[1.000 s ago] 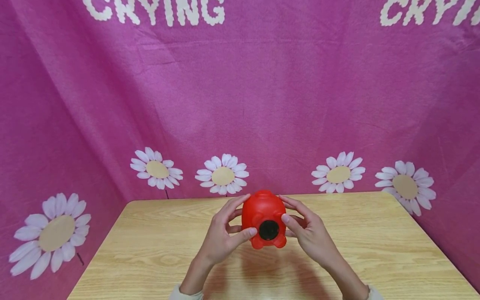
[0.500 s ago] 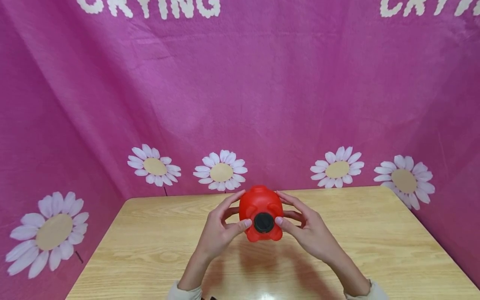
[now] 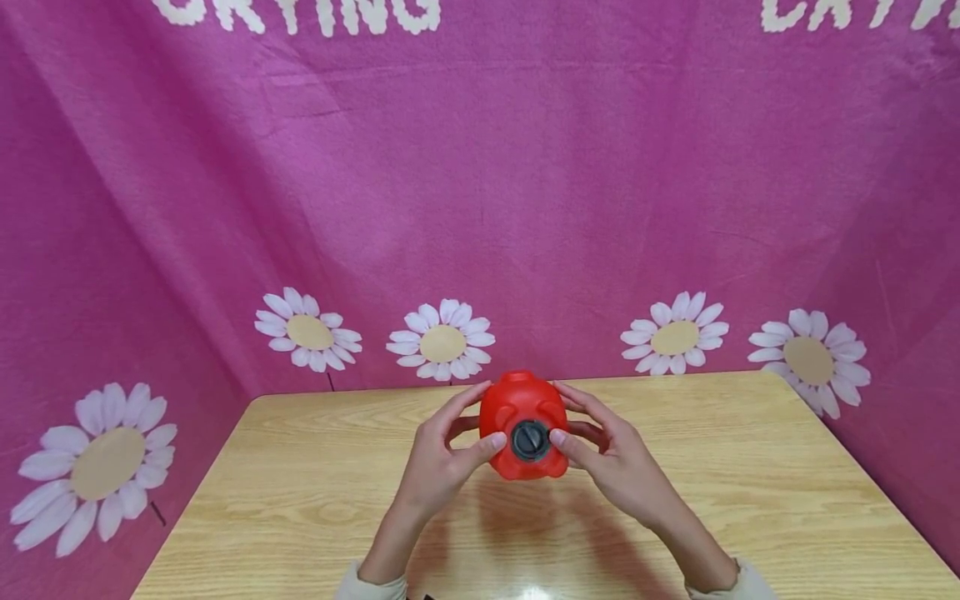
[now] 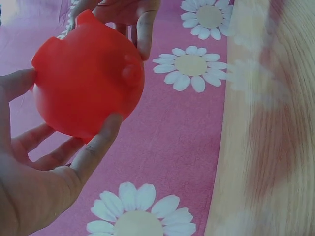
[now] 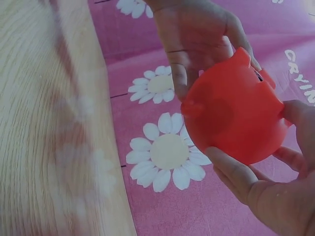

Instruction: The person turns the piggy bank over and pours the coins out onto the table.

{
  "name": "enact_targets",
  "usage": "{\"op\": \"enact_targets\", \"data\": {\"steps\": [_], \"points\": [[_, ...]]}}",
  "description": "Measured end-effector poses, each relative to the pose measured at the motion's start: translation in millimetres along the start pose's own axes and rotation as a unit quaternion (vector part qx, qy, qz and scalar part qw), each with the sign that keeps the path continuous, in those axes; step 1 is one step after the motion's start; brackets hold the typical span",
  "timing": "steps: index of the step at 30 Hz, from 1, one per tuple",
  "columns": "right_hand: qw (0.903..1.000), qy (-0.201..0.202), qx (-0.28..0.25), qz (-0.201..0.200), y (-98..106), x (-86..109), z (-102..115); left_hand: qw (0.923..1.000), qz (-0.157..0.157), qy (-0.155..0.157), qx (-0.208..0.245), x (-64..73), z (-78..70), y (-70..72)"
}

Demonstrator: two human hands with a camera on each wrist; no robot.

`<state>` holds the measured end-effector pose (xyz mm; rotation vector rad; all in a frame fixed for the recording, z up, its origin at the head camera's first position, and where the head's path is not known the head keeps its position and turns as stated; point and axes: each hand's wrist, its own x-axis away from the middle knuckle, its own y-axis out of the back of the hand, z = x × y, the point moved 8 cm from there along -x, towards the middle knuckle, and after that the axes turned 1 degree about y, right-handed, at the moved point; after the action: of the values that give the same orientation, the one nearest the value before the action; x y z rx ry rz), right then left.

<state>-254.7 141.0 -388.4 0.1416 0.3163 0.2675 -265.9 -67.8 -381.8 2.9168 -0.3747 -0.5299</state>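
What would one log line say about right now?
left grip: holds toy | right grip: holds toy | toy: held above table | cap: black, on toy

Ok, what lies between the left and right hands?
A rounded red object, held from both sides, its round black cap facing the head camera; the head view shows it.

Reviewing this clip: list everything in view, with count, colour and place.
Table: 1, light wood grain, under the work
Cloth backdrop: number of pieces unclear, pink-purple, behind and at both sides
Flowers: 5 in the head view, white with yellowish centres, on the backdrop
Lettering: 2 stretches, cream, cut off at the top edge
Round red object: 1, red, held above the table
Disc: 1, black, set in the red object
Sliver: 1, dark, bottom edge, unidentifiable
Sleeves: 2, pale, at the wrists
Left hand, right hand: 2, bare, gripping the red object's sides
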Motion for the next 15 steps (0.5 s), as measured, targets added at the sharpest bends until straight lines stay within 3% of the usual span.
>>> {"op": "enact_targets", "data": {"steps": [5,15], "points": [[0.9996,-0.012,-0.023,-0.011,1,0.0,0,0.9997,0.012,-0.022,0.008,-0.2,-3.6,-2.4],[0.9988,-0.026,-0.034,-0.025,4,0.0,0,0.9952,0.031,-0.088,-0.030,1.8,-12.6,-4.1]]}}
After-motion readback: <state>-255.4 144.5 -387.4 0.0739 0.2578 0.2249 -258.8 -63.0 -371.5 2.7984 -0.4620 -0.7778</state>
